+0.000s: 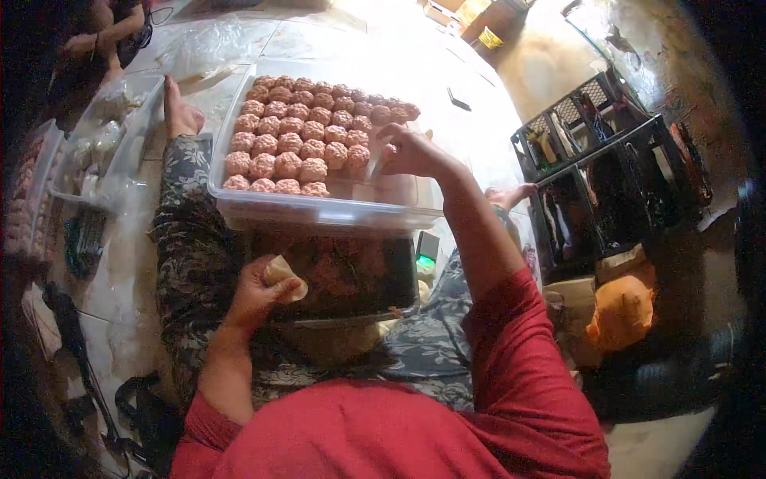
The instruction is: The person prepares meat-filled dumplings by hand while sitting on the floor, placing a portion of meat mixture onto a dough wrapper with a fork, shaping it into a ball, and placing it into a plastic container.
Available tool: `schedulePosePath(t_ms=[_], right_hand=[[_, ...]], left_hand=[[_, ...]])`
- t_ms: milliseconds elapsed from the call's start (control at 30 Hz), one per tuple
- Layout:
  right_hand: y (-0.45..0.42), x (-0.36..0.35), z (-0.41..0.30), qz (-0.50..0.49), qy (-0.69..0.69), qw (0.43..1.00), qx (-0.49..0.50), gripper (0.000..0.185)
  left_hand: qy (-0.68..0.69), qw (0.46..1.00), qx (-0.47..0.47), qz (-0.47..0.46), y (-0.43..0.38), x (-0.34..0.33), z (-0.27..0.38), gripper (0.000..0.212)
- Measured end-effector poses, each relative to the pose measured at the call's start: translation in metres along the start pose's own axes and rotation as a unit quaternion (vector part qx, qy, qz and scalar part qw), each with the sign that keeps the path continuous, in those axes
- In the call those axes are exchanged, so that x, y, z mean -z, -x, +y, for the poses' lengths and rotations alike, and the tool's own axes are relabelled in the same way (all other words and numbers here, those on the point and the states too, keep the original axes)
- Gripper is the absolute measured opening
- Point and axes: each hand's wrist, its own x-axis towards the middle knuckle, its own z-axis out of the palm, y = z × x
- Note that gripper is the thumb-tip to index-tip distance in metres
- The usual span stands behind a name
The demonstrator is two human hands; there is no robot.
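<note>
Rows of pinkish raw meatballs (288,164) fill the left and back parts of a clear plastic tub (323,209). Over the tub's right side is my right hand (407,151), its fingers curled beside the row ends; a small pinkish bit shows at the fingertips, and whether it is held is unclear. My left hand (263,293) grips a pale, thin folded piece (286,278), perhaps a dough wrapper, over the left part of a dark container (335,269). Dark reddish contents, hard to make out, lie in that container, between my legs and below the tub's near edge.
At the left stand a clear tub with knotted plastic bags (105,135) and another tub of meatballs (36,197). Another person's arm (108,36) shows at upper left. Black crates (598,173) and an orange bag (622,311) are at right. A dark phone-like object (459,99) lies on the floor.
</note>
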Motion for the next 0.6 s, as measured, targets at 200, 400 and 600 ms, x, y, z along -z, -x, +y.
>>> schedulePosePath(t_ms=[200, 400, 600], right_hand=[[0.056, 0.057, -0.017, 0.067, -0.075, 0.995, 0.016, 0.027], [0.145, 0.085, 0.01, 0.096, -0.096, 0.966, -0.219, 0.031], [0.19, -0.012, 0.055, 0.009, -0.01, 0.959, -0.284, 0.019]], left_hand=[[0.018, 1.0, 0.0, -0.015, 0.003, 0.0, -0.01, 0.022], [-0.073, 0.996, -0.042, 0.003, 0.001, -0.002, -0.016, 0.021], [-0.068, 0.997, 0.016, 0.016, -0.003, -0.012, -0.025, 0.022]])
